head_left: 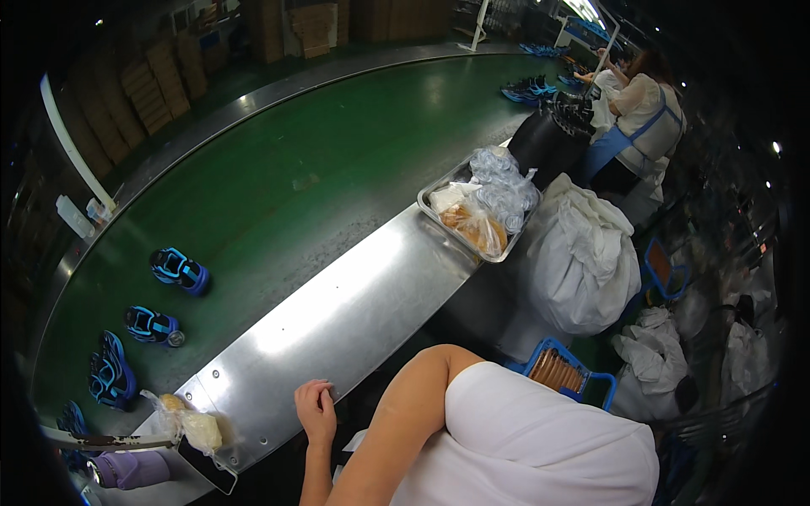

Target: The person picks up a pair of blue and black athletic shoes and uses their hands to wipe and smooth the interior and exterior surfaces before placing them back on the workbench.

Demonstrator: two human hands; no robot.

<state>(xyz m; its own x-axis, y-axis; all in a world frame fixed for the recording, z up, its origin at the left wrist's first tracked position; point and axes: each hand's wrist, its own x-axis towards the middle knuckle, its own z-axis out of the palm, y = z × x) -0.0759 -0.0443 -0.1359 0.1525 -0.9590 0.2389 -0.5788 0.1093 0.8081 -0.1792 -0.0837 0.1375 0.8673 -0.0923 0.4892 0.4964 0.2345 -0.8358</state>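
Observation:
My left hand rests at the near edge of the metal ledge, fingers loosely bent and nothing visible in them. My right forearm bends at the elbow and runs down out of the picture, so my right hand is hidden below the lower edge. Left of the ledge, black-and-blue sports shoes stand on the green belt: one shoe farther off, another shoe nearer, and more shoes behind them at the left.
A metal tray of bagged food and crumpled clear plastic sits on the ledge. Bagged buns and a purple bottle are lower left. A white sack and blue basket stand right. A co-worker works beyond.

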